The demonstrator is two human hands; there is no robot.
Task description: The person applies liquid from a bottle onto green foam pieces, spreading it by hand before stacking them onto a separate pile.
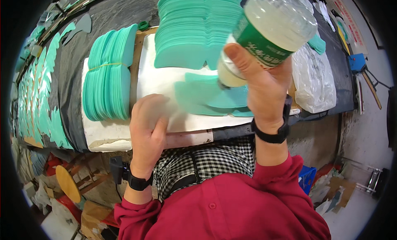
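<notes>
My right hand [264, 80] is wrapped round a large clear plastic bottle [279, 22] with a green label and cloudy pale liquid inside. The bottle is tipped neck down, its dark tip at or just above a flat teal sheet piece [231, 98]; contact cannot be told. That piece overlaps others on a white board [157, 80], and their left side is blurred. Beside their left edge, my left hand [149, 124] hovers low over the board's front, thumb apart and fingertips smeared by motion.
Behind the board stands a tall stack of teal pieces [198, 29]. A banded teal bundle [108, 74] lies at left, with a green cap [143, 25] near it. Teal scraps [41, 95] cover the far left. A white plastic bag [312, 76] lies right; a wooden stool [68, 182] stands below left.
</notes>
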